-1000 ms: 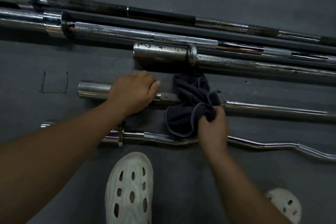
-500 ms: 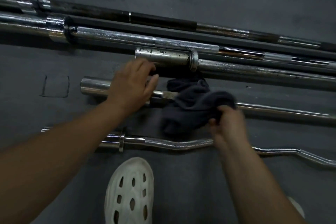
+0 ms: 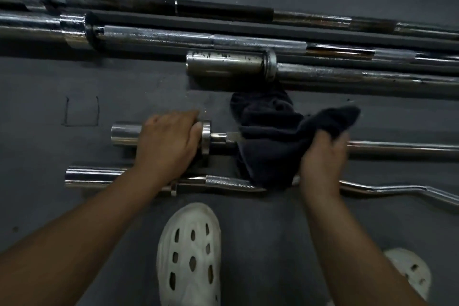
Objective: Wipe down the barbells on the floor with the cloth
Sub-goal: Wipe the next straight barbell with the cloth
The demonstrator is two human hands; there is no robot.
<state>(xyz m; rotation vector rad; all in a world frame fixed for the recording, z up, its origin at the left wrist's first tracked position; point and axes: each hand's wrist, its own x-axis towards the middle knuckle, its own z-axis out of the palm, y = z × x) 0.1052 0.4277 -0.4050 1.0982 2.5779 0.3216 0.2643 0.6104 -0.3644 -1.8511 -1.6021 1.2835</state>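
Black cloth (image 3: 268, 146) is bunched up in the right grip (image 3: 320, 161), fingers curled deep into the fabric and pressing it down on the shaft of the short straight barbell (image 3: 397, 150). And look at the left grip (image 3: 166, 144): it's closed over that same bar's chrome sleeve, thumb tip right against the collar (image 3: 205, 136), pinning the bar to the floor (image 3: 260, 243).

The cloth spreads wide. Its far edge nearly reaches the shadow of the next bar up, and its near edge hangs over the straight bar to touch the knurled part of the curl bar (image 3: 228, 181) just below. That curl bar lies nearest the person, its bent shaft zigzagging off to the right.

Beyond the hands there's a spotted steel sleeve on a third barbell (image 3: 223, 66). Behind it lie two long bars side by side, one bright chrome (image 3: 159, 37) and one dark and rusty (image 3: 223, 11).

Dark grey matting runs under all of it. Down at the near edge are two white perforated clogs, one (image 3: 191, 256) between the forearms and the other (image 3: 409, 273) out to the right.
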